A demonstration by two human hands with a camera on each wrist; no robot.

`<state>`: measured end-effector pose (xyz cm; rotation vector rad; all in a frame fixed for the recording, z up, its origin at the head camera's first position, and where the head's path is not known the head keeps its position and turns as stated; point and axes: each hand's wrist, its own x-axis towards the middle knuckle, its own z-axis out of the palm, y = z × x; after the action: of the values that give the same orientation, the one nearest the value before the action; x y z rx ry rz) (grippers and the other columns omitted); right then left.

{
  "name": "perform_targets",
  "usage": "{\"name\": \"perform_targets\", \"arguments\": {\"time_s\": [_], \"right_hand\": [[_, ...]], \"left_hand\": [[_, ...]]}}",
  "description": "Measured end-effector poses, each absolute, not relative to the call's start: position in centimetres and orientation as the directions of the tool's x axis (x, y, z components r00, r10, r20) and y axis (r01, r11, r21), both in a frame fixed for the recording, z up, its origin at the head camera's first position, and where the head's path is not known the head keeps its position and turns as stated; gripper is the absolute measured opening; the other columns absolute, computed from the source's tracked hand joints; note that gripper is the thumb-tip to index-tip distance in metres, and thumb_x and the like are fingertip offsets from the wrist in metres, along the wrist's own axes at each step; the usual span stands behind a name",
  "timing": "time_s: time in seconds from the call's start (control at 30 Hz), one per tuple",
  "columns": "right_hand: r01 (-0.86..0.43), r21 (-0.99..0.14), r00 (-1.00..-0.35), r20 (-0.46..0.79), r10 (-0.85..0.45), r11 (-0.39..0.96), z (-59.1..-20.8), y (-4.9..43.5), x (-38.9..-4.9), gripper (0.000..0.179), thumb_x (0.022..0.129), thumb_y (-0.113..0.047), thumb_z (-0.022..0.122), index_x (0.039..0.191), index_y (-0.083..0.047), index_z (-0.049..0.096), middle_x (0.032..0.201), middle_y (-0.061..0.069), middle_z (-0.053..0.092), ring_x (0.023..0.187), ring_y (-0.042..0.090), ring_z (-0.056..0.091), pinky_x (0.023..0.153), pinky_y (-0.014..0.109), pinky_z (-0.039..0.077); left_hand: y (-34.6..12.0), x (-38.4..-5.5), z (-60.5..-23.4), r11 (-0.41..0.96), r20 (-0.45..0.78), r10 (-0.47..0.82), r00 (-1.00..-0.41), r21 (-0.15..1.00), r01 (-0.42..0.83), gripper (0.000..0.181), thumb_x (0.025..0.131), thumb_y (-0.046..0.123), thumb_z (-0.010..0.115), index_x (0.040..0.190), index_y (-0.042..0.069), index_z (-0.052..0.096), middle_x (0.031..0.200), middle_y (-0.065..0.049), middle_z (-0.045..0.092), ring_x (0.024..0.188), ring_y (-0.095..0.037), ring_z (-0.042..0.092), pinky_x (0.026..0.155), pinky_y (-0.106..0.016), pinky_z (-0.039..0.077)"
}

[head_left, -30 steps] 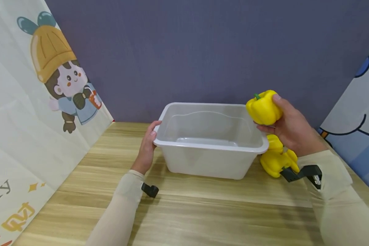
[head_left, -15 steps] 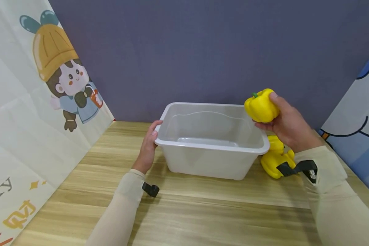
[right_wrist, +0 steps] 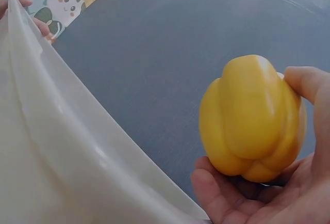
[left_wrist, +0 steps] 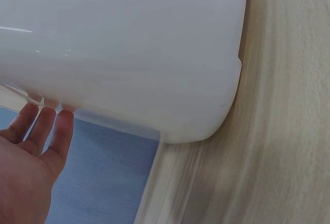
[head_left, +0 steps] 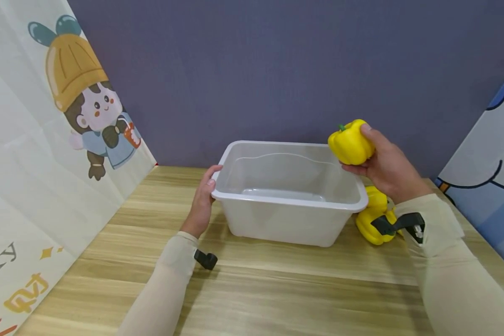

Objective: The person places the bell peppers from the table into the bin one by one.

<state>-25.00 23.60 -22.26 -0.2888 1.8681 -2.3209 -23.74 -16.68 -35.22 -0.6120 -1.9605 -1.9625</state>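
A light grey plastic bin (head_left: 281, 219) stands on the wooden table with nothing visible inside. My left hand (head_left: 200, 200) holds its left rim; in the left wrist view, several fingers (left_wrist: 63, 136) touch the outer wall. Above the bin's right rim, my right hand (head_left: 390, 168) grips a yellow bell pepper (head_left: 351, 143), thumb on one side and fingers beneath. The green stem points up and left in the head view. The right wrist view shows the pepper's (right_wrist: 252, 115) lobed underside beside the bin wall (right_wrist: 87, 152).
More yellow bell peppers (head_left: 371, 226) lie on the table (head_left: 277, 289) right of the bin, partly hidden by my right wrist. A dark blue-grey panel (head_left: 252, 70) rises behind the bin. Printed sheets flank the table, a cartoon figure (head_left: 94, 107) on the left one.
My right hand has moved slightly left and up with the bell pepper, bringing it further over the bin's right rim. The left hand and the bin have stayed in place.
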Motion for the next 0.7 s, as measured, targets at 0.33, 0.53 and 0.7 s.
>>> {"name": "perform_targets", "arguments": {"time_s": [0.33, 0.53, 0.7], "right_hand": [[0.023, -0.989, -0.973, 0.012, -0.233, -0.145, -21.77, 23.09, -25.18, 0.078, 0.091, -0.058, 0.062, 0.151, -0.02, 0.031, 0.141, 0.007, 0.038, 0.116, 0.025, 0.055, 0.089, 0.034, 0.054], [0.034, -0.994, -0.974, -0.009, -0.225, -0.107, -21.61, 22.85, -25.33, 0.08, 0.09, -0.059, 0.063, 0.15, -0.018, 0.031, 0.141, 0.006, 0.039, 0.114, 0.024, 0.058, 0.088, 0.033, 0.054], [0.036, -0.998, -0.977, -0.025, -0.211, -0.053, -21.49, 22.75, -25.52, 0.082, 0.089, -0.061, 0.063, 0.15, -0.016, 0.032, 0.139, 0.007, 0.041, 0.11, 0.023, 0.061, 0.087, 0.033, 0.054]], "left_hand": [[-16.71, -23.77, -35.21, -0.022, 0.492, 0.075, -0.867, 0.87, 0.492, 0.055, 0.1, 0.036, 0.032, 0.147, 0.008, 0.041, 0.122, -0.03, 0.048, 0.107, -0.044, 0.048, 0.088, -0.036, 0.043], [-16.77, -23.65, -35.13, -0.019, 0.491, 0.077, -0.868, 0.871, 0.491, 0.055, 0.1, 0.036, 0.033, 0.147, 0.009, 0.041, 0.122, -0.028, 0.049, 0.107, -0.041, 0.049, 0.089, -0.036, 0.042], [-16.75, -23.62, -35.14, -0.021, 0.494, 0.081, -0.866, 0.869, 0.494, 0.056, 0.1, 0.037, 0.033, 0.147, 0.009, 0.04, 0.123, -0.028, 0.049, 0.109, -0.046, 0.046, 0.09, -0.036, 0.041]]}}
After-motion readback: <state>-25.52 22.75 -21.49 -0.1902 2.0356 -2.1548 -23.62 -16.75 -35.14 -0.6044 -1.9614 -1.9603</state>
